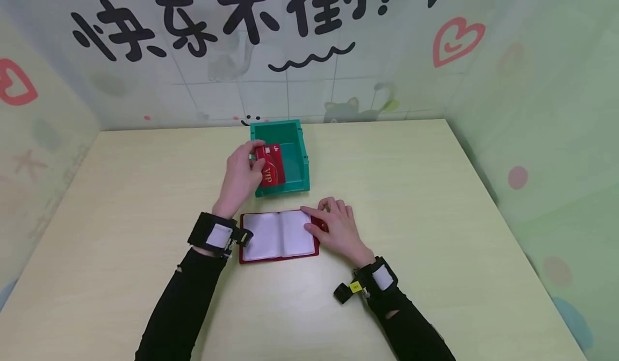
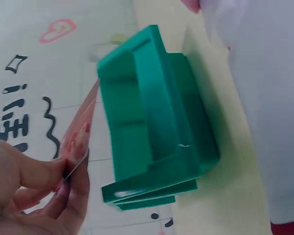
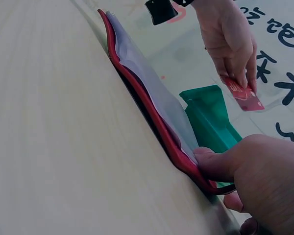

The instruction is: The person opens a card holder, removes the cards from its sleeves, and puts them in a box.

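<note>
My left hand (image 1: 240, 172) pinches a red VIP card (image 1: 273, 166) between thumb and fingers. In the head view the card overlaps the left part of a green bin (image 1: 305, 170); the left wrist view has the card (image 2: 78, 134) raised beside the bin's rim (image 2: 174, 112). Nearer to me, an open red-covered booklet (image 1: 261, 236) with whitish pages lies flat on the table. At its right edge is my right hand (image 1: 342, 232). In the right wrist view the thumb presses the page and the other fingers curl under the red cover (image 3: 164, 134).
A pale wooden table (image 1: 435, 216) carries everything. Behind it stands a printed wall (image 1: 309, 92) with large black characters, and a green-tinted wall (image 1: 556, 135) borders the right side. Both wrists wear black camera bands (image 1: 213, 232).
</note>
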`<action>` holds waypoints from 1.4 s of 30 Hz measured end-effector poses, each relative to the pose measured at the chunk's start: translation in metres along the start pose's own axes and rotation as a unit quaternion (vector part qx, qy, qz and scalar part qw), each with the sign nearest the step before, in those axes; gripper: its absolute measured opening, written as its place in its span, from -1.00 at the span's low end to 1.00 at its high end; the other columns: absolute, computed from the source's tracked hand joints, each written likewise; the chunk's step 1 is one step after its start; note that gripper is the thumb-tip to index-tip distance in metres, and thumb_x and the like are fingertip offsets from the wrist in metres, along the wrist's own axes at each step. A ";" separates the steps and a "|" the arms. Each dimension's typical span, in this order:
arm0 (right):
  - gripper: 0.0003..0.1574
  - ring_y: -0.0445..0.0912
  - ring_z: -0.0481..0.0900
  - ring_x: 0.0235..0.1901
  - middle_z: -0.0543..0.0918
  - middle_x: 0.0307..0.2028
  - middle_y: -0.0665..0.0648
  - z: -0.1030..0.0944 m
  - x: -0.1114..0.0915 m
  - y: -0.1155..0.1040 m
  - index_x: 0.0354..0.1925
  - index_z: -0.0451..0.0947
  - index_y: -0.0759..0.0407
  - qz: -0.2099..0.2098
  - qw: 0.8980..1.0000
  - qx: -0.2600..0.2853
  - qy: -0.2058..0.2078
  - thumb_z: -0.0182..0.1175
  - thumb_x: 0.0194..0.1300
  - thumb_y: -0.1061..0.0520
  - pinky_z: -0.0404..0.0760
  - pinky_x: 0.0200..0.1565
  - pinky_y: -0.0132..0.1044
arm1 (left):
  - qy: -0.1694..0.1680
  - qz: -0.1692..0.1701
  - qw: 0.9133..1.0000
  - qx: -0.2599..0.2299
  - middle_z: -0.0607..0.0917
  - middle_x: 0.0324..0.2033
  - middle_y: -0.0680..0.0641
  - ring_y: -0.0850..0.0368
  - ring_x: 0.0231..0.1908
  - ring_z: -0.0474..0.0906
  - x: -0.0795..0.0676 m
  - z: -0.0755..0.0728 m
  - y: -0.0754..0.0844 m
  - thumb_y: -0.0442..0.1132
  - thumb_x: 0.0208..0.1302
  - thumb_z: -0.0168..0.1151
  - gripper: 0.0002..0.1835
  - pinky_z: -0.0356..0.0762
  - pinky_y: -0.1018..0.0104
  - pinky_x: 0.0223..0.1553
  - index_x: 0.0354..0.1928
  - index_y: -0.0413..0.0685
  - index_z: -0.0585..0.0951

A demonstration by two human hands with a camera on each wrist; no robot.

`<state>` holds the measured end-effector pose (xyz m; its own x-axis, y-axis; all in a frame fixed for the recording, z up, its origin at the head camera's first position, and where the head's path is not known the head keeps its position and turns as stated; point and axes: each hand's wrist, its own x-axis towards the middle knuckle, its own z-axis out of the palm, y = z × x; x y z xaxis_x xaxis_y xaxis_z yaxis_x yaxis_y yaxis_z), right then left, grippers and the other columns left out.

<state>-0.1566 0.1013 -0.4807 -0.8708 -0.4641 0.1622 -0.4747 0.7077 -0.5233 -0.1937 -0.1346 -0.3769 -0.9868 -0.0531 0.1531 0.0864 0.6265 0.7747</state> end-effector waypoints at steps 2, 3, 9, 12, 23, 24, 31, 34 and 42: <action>-0.48 0.09 0.31 0.05 0.44 -0.07 0.15 0.001 0.000 0.000 0.23 0.61 -0.10 -0.001 1.000 -0.001 -0.001 0.30 0.33 -0.08 0.26 0.02 -0.05 | 0.014 0.008 1.000 0.008 0.54 0.19 -0.33 -0.18 -0.02 0.52 0.009 0.004 -0.002 -0.39 0.43 0.15 -0.51 0.66 -0.09 0.03 0.36 -0.24 0.40; -0.48 0.08 0.31 0.04 0.44 -0.07 0.15 0.001 0.000 -0.001 0.23 0.61 -0.11 -0.002 1.000 -0.003 0.000 0.30 0.33 -0.08 0.27 0.01 -0.05 | 0.018 0.012 1.000 0.016 0.53 0.20 -0.34 -0.19 0.02 0.50 0.014 0.006 -0.002 -0.39 0.43 0.14 -0.52 0.64 -0.10 0.07 0.36 -0.24 0.40; -0.49 0.09 0.32 0.03 0.44 -0.08 0.14 0.001 0.000 -0.001 0.23 0.62 -0.10 -0.005 1.000 -0.005 0.005 0.30 0.33 -0.08 0.26 0.00 -0.05 | 0.016 0.033 0.996 0.085 0.53 0.20 -0.36 -0.25 0.16 0.49 0.034 0.015 -0.008 -0.40 0.44 0.12 -0.54 0.55 -0.11 0.23 0.35 -0.26 0.41; -0.49 0.10 0.31 0.03 0.44 -0.08 0.15 0.001 0.000 0.000 0.23 0.61 -0.10 -0.004 1.000 -0.006 0.004 0.30 0.33 -0.08 0.25 0.00 -0.06 | 0.001 0.039 0.988 0.151 0.60 0.16 -0.34 -0.23 0.16 0.53 0.039 0.019 -0.012 -0.38 0.43 0.15 -0.56 0.39 -0.12 0.34 0.32 -0.25 0.45; -0.50 0.10 0.32 0.02 0.44 -0.10 0.15 0.001 0.001 0.002 0.22 0.62 -0.09 -0.010 1.000 -0.011 0.011 0.30 0.32 -0.08 0.24 -0.03 -0.07 | -0.021 0.068 0.936 0.344 0.61 0.12 -0.30 -0.24 0.37 0.26 0.046 0.030 -0.012 -0.32 0.25 0.36 -0.61 -0.13 -0.35 0.46 0.11 -0.23 0.61; -0.50 0.10 0.32 0.02 0.44 -0.10 0.15 0.001 0.000 0.002 0.22 0.62 -0.09 -0.010 1.000 -0.011 0.010 0.30 0.32 -0.08 0.24 -0.03 -0.07 | -0.028 0.066 0.932 0.356 0.60 0.12 -0.30 -0.24 0.39 0.22 0.047 0.030 -0.012 -0.30 0.24 0.37 -0.63 -0.15 -0.36 0.47 0.08 -0.24 0.62; -0.49 0.09 0.33 0.01 0.44 -0.10 0.15 0.001 -0.001 0.003 0.22 0.62 -0.10 -0.013 1.000 -0.012 0.012 0.31 0.32 -0.08 0.25 -0.03 -0.07 | -0.078 0.051 0.909 0.407 0.57 0.18 -0.28 -0.24 0.52 0.06 0.053 0.026 -0.011 -0.22 0.23 0.41 -0.65 -0.34 -0.38 0.51 0.01 -0.24 0.66; -0.49 0.09 0.33 0.01 0.45 -0.09 0.15 0.000 -0.001 0.003 0.22 0.62 -0.10 -0.014 1.000 -0.011 0.014 0.31 0.31 -0.08 0.25 -0.03 -0.07 | -0.091 0.038 0.897 0.431 0.60 0.18 -0.24 -0.22 0.54 0.02 0.054 0.028 -0.009 -0.24 0.30 0.30 -0.71 -0.40 -0.36 0.52 0.02 -0.19 0.68; -0.49 0.08 0.33 0.02 0.45 -0.09 0.14 -0.003 0.001 0.003 0.22 0.62 -0.11 -0.014 1.000 -0.011 0.014 0.31 0.31 -0.09 0.26 -0.02 -0.06 | -0.105 0.027 0.870 0.481 0.59 0.25 -0.22 -0.27 0.58 -0.11 0.055 0.038 -0.005 -0.22 0.39 0.17 -0.79 -0.41 -0.29 0.55 -0.12 -0.04 0.77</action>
<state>-0.1594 0.1043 -0.4796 -0.8607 -0.4680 0.2004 -0.5007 0.7069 -0.4995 -0.2534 -0.1115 -0.3955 -0.9969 0.0762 -0.0199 0.0780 0.9899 -0.1184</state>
